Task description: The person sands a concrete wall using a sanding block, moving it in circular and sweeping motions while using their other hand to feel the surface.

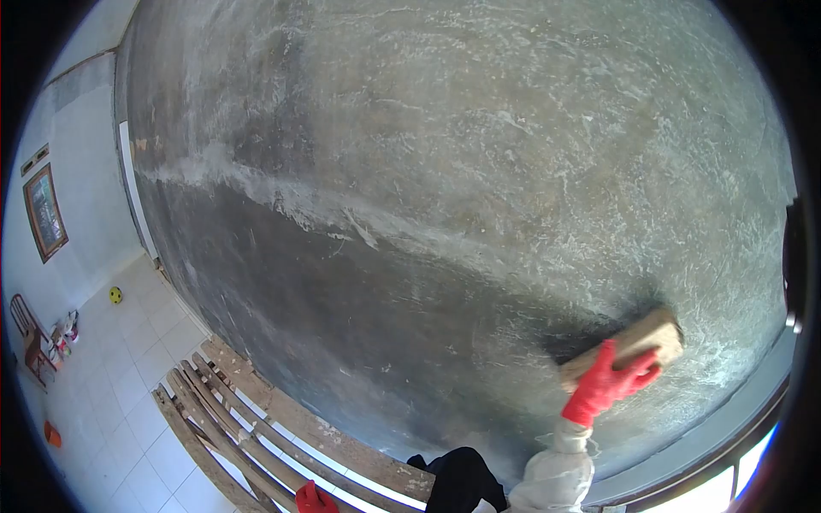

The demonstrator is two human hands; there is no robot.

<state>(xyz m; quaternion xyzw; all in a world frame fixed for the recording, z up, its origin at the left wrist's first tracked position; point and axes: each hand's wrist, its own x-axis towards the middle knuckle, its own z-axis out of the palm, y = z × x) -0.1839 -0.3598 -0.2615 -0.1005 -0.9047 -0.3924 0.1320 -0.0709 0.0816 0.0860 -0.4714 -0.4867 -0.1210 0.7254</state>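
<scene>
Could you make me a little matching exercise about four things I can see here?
Things:
1. wooden block
2. ball
3. left hand
4. window

Places or colours:
A. yellow
B. set in the pale wall
C. held in the right hand
D. red-gloved, at the picture's bottom edge

Pairs: 1-C, 2-A, 3-D, 4-B

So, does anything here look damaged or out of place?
The wall looks patchy: a ragged pale band slants across it above a darker patch, perhaps just unfinished. A yellow ball on the tiled floor seems unrelated to the work.
</scene>
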